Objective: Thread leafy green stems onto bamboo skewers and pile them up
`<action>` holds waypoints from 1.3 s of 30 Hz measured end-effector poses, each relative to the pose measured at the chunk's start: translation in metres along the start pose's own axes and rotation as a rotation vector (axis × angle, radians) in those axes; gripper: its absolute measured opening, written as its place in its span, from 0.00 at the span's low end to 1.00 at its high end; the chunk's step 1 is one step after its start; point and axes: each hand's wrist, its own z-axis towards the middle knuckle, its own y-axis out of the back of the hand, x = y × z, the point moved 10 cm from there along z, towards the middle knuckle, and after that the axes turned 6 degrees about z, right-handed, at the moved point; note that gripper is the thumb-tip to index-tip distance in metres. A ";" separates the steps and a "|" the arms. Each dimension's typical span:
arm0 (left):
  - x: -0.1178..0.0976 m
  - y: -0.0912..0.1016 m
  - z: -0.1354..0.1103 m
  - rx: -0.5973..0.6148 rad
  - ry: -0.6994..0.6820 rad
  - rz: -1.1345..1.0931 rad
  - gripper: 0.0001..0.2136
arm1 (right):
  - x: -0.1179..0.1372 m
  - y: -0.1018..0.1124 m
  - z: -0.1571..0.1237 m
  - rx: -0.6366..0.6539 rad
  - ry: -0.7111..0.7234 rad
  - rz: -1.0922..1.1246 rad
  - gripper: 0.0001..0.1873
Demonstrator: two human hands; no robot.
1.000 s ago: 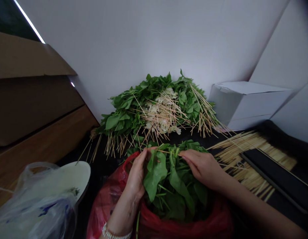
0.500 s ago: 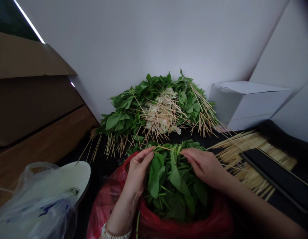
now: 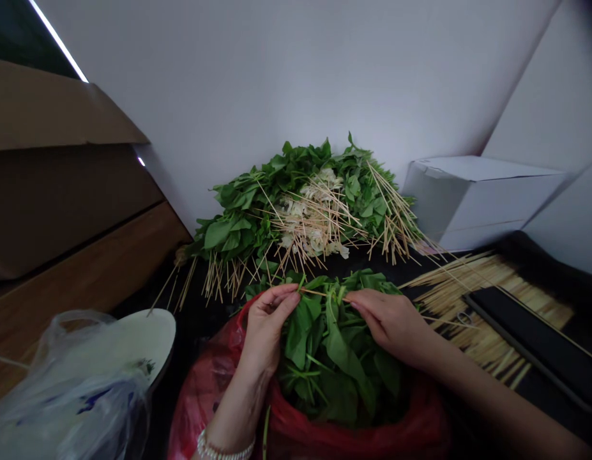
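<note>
A thin bamboo skewer (image 3: 319, 293) runs level between my two hands, above a red plastic bag (image 3: 343, 436) full of leafy greens (image 3: 341, 396). My right hand (image 3: 391, 322) is closed on the skewer, and a cluster of green stems sits on it just beside the fingertips. At the skewer's other end my left hand (image 3: 271, 319) pinches a green stem with leaves (image 3: 301, 329) between thumb and forefinger. The leaves hang down over the bag's opening. Whether the left fingers also touch the skewer is hard to see.
Skewered greens (image 3: 228, 233) and pale leafy pieces (image 3: 319, 236) are heaped against the wall. Loose skewers (image 3: 444, 287) lie at right under a dark flat phone-like object (image 3: 535, 345). At left are a white bowl (image 3: 156, 329) and a clear plastic bag (image 3: 75, 396). A white box (image 3: 482, 204) stands behind.
A green stem end now shows above my left fingertips at the skewer's end. Both hands have shifted only slightly, with the skewer still between them.
</note>
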 end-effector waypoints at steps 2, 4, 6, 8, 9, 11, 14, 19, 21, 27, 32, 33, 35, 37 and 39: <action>0.001 0.002 0.001 -0.006 -0.004 -0.017 0.11 | 0.000 0.000 0.000 0.004 0.002 -0.001 0.16; 0.001 0.002 0.003 -0.010 -0.018 -0.020 0.11 | 0.000 -0.001 0.000 0.014 -0.002 0.003 0.16; -0.001 0.002 0.003 -0.008 -0.033 -0.008 0.12 | -0.001 -0.003 -0.001 0.027 -0.009 0.013 0.16; -0.003 0.002 0.003 -0.005 -0.042 0.001 0.13 | 0.000 -0.004 -0.001 0.030 -0.006 0.018 0.16; -0.004 0.002 0.003 -0.003 -0.044 0.002 0.13 | 0.000 -0.004 -0.001 0.029 -0.002 0.018 0.16; -0.005 0.002 0.003 -0.005 -0.055 0.006 0.12 | 0.002 -0.003 -0.001 0.022 0.002 0.012 0.16; -0.008 0.003 0.002 -0.011 -0.074 0.032 0.13 | 0.003 -0.002 -0.001 0.024 0.005 -0.004 0.16; -0.009 0.004 0.003 0.002 -0.078 0.096 0.23 | 0.007 0.000 -0.001 0.009 0.030 -0.051 0.16; -0.010 0.003 0.003 0.009 -0.067 0.106 0.25 | 0.009 0.000 -0.001 0.002 0.040 -0.059 0.17; -0.009 0.001 0.001 0.027 -0.008 0.103 0.29 | 0.012 -0.001 -0.002 -0.013 0.059 -0.054 0.17; -0.007 -0.003 0.000 0.040 0.018 0.095 0.30 | 0.014 -0.003 -0.003 -0.020 0.075 -0.071 0.17; -0.006 -0.003 0.000 0.044 0.025 0.092 0.30 | 0.015 -0.004 -0.003 -0.019 0.081 -0.074 0.17; -0.005 -0.004 0.000 0.049 0.033 0.088 0.30 | 0.016 -0.004 -0.003 -0.019 0.090 -0.076 0.18; -0.004 -0.004 -0.001 0.057 0.038 0.094 0.30 | 0.017 -0.004 -0.003 -0.024 0.097 -0.074 0.17; -0.003 -0.005 -0.001 0.073 0.044 0.099 0.30 | 0.018 -0.003 -0.003 -0.034 0.105 -0.079 0.17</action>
